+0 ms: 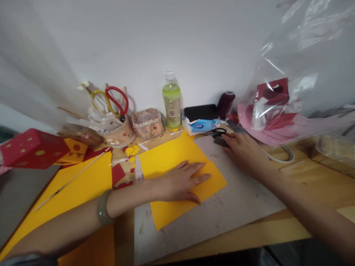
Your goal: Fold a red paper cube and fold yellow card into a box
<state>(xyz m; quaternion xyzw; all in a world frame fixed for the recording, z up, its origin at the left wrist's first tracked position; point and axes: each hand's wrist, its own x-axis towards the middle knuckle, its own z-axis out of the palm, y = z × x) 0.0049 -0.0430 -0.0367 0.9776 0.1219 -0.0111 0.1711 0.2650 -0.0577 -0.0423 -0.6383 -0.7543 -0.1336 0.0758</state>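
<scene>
My left hand lies flat with its fingers apart on a yellow sheet of paper. The sheet rests at an angle on a grey board. Farther right, my right hand has its thumb and fingers closed round the near end of a small dark flat piece, whose kind I cannot make out. Just beyond that piece lie the black handles of scissors; their blades are mostly hidden.
Along the wall stand a cup with red- and yellow-handled scissors, a decorated basket, a green drink bottle, a tissue pack and a thread spool. A red box and more yellow paper are left; a tape roll is right.
</scene>
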